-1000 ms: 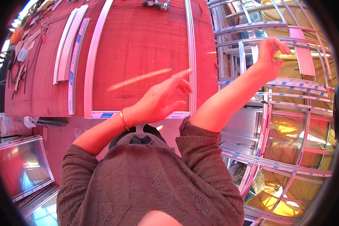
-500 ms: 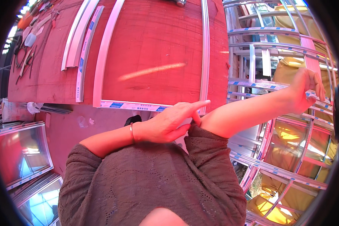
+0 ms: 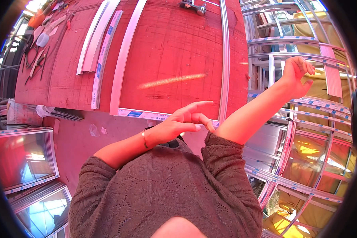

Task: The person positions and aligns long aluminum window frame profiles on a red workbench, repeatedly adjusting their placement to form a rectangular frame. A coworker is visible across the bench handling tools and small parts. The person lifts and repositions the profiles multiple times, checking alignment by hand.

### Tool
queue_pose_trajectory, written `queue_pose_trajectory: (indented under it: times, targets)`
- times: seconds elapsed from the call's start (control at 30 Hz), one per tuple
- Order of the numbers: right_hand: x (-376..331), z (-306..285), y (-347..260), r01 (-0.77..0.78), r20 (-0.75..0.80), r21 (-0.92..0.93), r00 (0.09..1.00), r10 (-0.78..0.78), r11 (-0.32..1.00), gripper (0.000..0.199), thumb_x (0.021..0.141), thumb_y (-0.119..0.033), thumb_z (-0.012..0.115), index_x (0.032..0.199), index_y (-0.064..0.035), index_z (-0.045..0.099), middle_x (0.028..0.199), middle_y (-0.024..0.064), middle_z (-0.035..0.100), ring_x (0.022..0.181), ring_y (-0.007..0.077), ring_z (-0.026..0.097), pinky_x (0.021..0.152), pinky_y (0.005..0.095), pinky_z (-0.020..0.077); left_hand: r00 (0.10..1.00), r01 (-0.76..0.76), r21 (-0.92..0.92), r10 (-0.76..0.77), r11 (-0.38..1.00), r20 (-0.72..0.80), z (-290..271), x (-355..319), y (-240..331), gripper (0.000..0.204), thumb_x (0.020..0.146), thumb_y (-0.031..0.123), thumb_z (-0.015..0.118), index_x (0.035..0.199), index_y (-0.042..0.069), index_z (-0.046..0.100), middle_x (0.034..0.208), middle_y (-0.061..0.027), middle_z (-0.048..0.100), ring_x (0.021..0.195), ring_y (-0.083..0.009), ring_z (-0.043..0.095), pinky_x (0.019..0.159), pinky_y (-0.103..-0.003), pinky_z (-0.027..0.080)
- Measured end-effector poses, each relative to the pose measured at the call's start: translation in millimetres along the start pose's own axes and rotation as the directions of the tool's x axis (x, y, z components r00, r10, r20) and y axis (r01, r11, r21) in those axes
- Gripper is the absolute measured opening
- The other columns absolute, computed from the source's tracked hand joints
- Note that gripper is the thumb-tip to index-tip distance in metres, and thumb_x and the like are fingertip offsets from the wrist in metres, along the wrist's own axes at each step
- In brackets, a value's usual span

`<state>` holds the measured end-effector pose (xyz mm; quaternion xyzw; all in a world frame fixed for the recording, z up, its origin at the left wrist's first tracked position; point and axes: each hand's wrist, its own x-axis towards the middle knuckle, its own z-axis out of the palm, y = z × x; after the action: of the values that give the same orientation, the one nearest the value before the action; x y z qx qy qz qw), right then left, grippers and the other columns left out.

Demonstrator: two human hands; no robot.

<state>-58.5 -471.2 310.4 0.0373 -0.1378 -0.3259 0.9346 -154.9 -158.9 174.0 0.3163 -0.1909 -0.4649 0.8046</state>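
Note:
My left hand [image 3: 180, 123] crosses in front of me at the front edge of the red worktable. Its index finger is stretched out and its thumb stands apart. A bent finger touches the rolled-up brown sleeve [image 3: 220, 144] by my right elbow; I see nothing held. My right hand [image 3: 298, 75] is raised out to the right, loosely bent, fingers apart from the thumb, holding nothing. Below my left hand's fingers lies a metal window frame [image 3: 121, 75] on the table, its near rail [image 3: 144, 114] running along the edge. Its near right corner is partly covered by that hand.
More metal strips [image 3: 101, 63] lie left of the frame. Hand tools [image 3: 35, 59] are scattered at the table's far left, and a dark tool [image 3: 193, 7] sits at the back. Stacked frames [image 3: 305, 105] crowd the right side; glazed panels [image 3: 27, 160] stand lower left.
My right hand has lifted away from the stacked frames, upward and slightly left. My left hand has shifted a little to the right, its fingers spread wider near the sleeve. The whole view has shifted slightly.

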Motion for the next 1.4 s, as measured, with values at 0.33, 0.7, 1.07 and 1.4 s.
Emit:
queue_pose_trajectory:
  times: [0.33, 0.7, 1.07, 1.4]
  targets:
    - [-57.2, -61.7, -39.3, -0.172, 0.018, -0.444, 0.979, 0.201, 0.879, 0.037, 0.093, -0.028, 0.06, 0.103, 0.0075, 0.055, 0.084, 0.0088, 0.05, 0.072, 0.0175, 0.045, 0.066, 0.0305, 0.0389, 0.946, -0.193, -0.048, 0.173, 0.98, -0.273, -68.4, -39.7, 15.0, 0.065, 0.102, 0.049, 0.035, 0.142, -0.002, 0.04, 0.133, -0.0178, 0.056, 0.125, -0.0252, 0.052, 0.107, -0.04, 0.037]
    - [-239.0, -170.7, -83.8, -0.536, -0.627, -0.649, 0.779, 0.019, 0.539, 0.038, 0.099, -0.035, 0.051, 0.103, 0.0012, 0.063, 0.081, 0.0066, 0.062, 0.069, 0.0162, 0.054, 0.061, 0.0282, 0.0451, 0.89, -0.309, -0.16, 0.226, 0.937, -0.396, -110.6, -89.4, 21.8, 0.065, 0.103, 0.052, 0.029, 0.131, -0.002, 0.051, 0.112, -0.0165, 0.065, 0.114, -0.0243, 0.058, 0.102, -0.039, 0.042]
    - [-271.9, -191.2, -75.4, -0.642, -0.696, -0.671, 0.718, -0.015, 0.37, 0.04, 0.1, -0.04, 0.051, 0.093, -0.0034, 0.065, 0.074, 0.0042, 0.062, 0.062, 0.0145, 0.057, 0.055, 0.0263, 0.0442, 0.831, 0.005, 0.29, 0.158, 0.957, -0.534, -98.0, -78.7, -6.0, 0.016, 0.089, 0.007, 0.067, 0.104, 0.003, 0.063, 0.087, 0.0, 0.064, 0.08, -0.0087, 0.062, 0.074, -0.024, 0.051]
    - [-268.9, -211.5, -94.6, -0.632, -0.672, -0.679, 0.74, 0.031, 0.375, 0.039, 0.1, -0.038, 0.052, 0.09, -0.0024, 0.064, 0.07, 0.0056, 0.063, 0.059, 0.0142, 0.058, 0.054, 0.026, 0.0465, 0.759, 0.086, 0.392, 0.195, 0.916, -0.621, -79.9, -97.8, -45.5, 0.007, 0.092, 0.011, 0.065, 0.092, 0.004, 0.062, 0.074, 0.0016, 0.06, 0.067, -0.0057, 0.058, 0.062, -0.022, 0.047]
